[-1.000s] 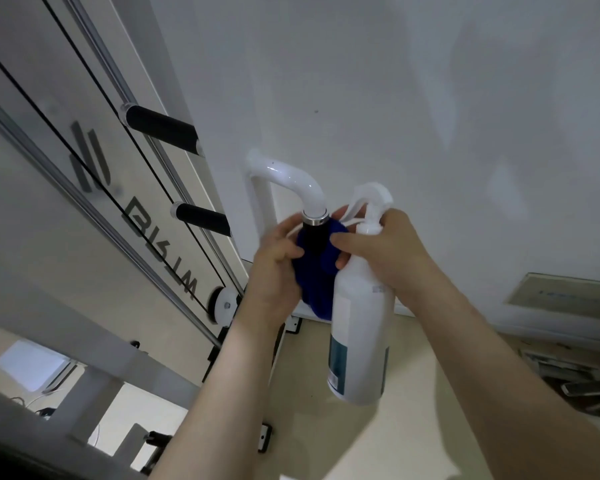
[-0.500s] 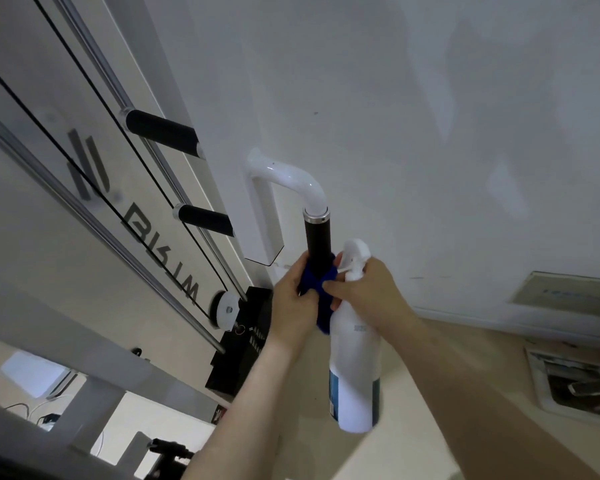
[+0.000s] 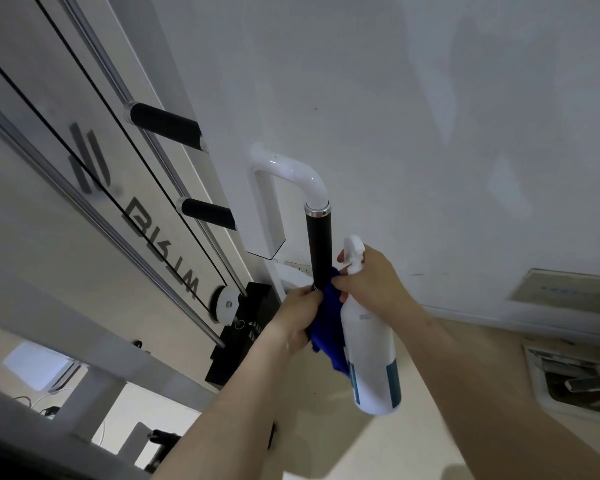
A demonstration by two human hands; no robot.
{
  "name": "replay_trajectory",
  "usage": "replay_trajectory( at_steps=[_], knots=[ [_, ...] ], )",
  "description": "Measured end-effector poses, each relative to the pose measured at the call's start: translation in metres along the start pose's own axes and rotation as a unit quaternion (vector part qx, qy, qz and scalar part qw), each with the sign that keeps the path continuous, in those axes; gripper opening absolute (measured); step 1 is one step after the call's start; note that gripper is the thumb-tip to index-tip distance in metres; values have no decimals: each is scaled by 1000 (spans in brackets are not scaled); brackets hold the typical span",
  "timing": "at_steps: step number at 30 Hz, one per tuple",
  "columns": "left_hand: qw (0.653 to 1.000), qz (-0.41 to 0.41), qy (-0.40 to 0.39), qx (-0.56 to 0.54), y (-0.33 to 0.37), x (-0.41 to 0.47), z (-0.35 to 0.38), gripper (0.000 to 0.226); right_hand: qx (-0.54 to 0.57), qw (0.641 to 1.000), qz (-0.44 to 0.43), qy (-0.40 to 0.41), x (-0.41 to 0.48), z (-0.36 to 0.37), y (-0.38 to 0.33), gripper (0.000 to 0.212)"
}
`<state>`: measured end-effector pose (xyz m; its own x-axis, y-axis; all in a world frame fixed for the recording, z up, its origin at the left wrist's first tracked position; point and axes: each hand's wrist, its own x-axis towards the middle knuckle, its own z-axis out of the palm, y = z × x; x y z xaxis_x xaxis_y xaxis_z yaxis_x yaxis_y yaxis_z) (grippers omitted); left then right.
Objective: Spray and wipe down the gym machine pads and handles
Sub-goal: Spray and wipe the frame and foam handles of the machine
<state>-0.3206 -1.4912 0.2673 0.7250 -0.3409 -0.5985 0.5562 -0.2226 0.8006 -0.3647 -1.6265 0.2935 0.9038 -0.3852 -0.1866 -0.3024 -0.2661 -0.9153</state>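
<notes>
Just right of the middle of your view, the machine's black handle grip (image 3: 318,244) stands upright. It is a smooth, matte black cylinder. A chrome collar (image 3: 317,213) caps it at 12 o'clock, where it joins a glossy white curved tube (image 3: 291,169) that bends away toward 10 o'clock. Most of the black length is bare; only its lowest part is covered.

Your left hand (image 3: 300,313) has its fingers curled round a deep blue cloth (image 3: 328,327), clamping it about that lower end of the grip. The rest of the cloth hangs in crumpled folds toward 6 o'clock, between your left hand and the bottle.

Your right hand (image 3: 371,285), just at 3 o'clock of the cloth, wraps its fingers round the neck of a white spray bottle (image 3: 371,341). Its thumb and a fingertip touch the cloth's upper edge. The bottle's trigger head (image 3: 354,251) sticks up just beside the grip, and its body slants down toward 5 o'clock, with a teal band near the base.

Toward 9 and 10 o'clock, two more black grips (image 3: 167,128) (image 3: 208,214) jut from the frame, beside a chrome guide rod (image 3: 118,240) and a frosted panel with dark lettering (image 3: 160,251). I cannot read the lettering. A white pulley (image 3: 226,303) sits above a black weight stack (image 3: 236,355) at 7 o'clock. Behind it all is a white wall (image 3: 430,133), with beige floor (image 3: 482,334) below it.
</notes>
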Motion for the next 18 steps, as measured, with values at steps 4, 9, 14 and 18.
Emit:
replay_trajectory(
  at_steps=[4,9,14,18],
  knots=[
    [999,-21,33,2,-21,-16,-11,25,-4,998,47,-50,-9,12,21,24],
    [972,49,64,-220,-10,-19,-25,28,62,997,10,37,-8,-6,0,22],
    [970,71,52,-224,13,3,11,31,98,995,-5,18,9,-16,-35,27],
    [980,56,-12,-188,15,6,38,34,92,996,6,13,13,-21,-27,28]
  ],
)
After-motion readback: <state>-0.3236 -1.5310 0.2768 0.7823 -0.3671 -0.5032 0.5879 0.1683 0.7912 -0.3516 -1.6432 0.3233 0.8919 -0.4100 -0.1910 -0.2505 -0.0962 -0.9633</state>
